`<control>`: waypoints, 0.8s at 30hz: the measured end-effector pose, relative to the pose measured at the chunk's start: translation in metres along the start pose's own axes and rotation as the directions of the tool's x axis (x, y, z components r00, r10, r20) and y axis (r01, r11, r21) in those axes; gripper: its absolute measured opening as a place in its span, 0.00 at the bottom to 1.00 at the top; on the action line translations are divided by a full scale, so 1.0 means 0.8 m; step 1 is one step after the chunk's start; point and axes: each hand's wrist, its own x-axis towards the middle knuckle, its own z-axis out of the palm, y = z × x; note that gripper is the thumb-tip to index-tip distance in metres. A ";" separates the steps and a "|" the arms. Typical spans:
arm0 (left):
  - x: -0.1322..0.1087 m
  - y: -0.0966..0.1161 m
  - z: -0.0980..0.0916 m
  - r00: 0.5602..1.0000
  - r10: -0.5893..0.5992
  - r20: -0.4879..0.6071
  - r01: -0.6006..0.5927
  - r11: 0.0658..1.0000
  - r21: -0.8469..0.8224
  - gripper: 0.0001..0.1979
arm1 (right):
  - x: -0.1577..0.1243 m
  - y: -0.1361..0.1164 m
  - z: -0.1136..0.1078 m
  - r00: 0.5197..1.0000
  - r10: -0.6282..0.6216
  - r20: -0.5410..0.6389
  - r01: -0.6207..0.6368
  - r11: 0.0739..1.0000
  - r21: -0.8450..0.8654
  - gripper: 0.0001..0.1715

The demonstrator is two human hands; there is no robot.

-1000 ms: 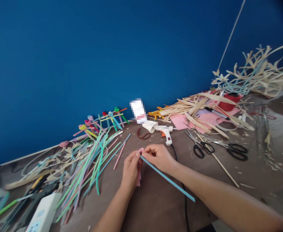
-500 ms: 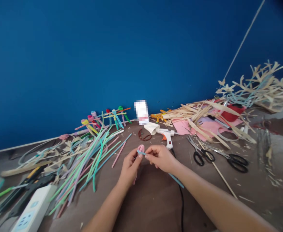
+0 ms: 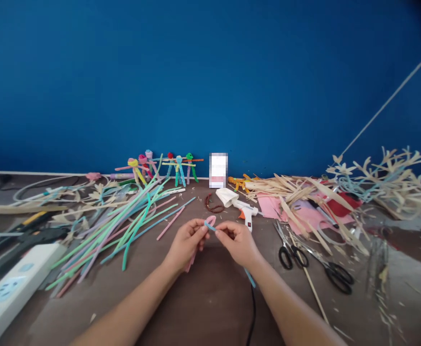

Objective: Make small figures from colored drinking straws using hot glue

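**Main piece:** a pink pipe cleaner (image 3: 210, 222) bent into a narrow loop, its loose end hanging below the left hand, with a blue pipe cleaner (image 3: 210, 226) crossing the loop near the top, its long tail dropping past the right wrist
**Where it is:** held up over the brown table (image 3: 210, 307), just left of and below the glue gun (image 3: 248, 216), which is the landmark here
**Left hand** (image 3: 186, 244)**:** pinching the pink loop near its base, palm turned inward, forearm coming in from the lower left
**Right hand** (image 3: 237, 244)**:** pinching the blue pipe cleaner right where it meets the loop, forearm coming in from the lower right
**Grip:** both hands are clamped on, nothing let go, and the two hands sit close together without quite touching
**Left of the glue gun:** a big loose pile of pastel pipe cleaners (image 3: 113, 240), a wooden bead bracelet (image 3: 213, 204) close by, and a row of little pipe-cleaner figures (image 3: 163, 168) against the blue wall (image 3: 210, 86)
**Right of the glue gun:** dried palm strips (image 3: 278, 187) on pink paper (image 3: 270, 206), plus two pairs of black-handled scissors (image 3: 290, 257) (image 3: 336, 278)
**In the way:** nothing over the hands, though a black power cord (image 3: 253, 312) runs across the table right under the blue tail
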 end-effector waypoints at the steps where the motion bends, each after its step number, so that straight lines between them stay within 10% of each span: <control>1: 0.000 0.001 0.000 1.000 -0.016 0.021 0.017 0.999 -0.031 0.12 | 0.000 0.000 -0.001 1.000 0.002 -0.002 -0.002 1.000 -0.010 0.10; 16: 0.004 0.002 -0.018 0.935 -0.116 0.334 0.194 0.958 -0.212 0.11 | 0.005 -0.013 -0.023 0.950 0.219 0.224 -0.229 0.973 0.019 0.10; 24: 0.003 0.004 -0.029 0.873 -0.195 0.448 0.255 0.964 -0.078 0.12 | 0.007 -0.019 -0.030 0.957 0.011 0.288 0.038 0.986 -0.163 0.04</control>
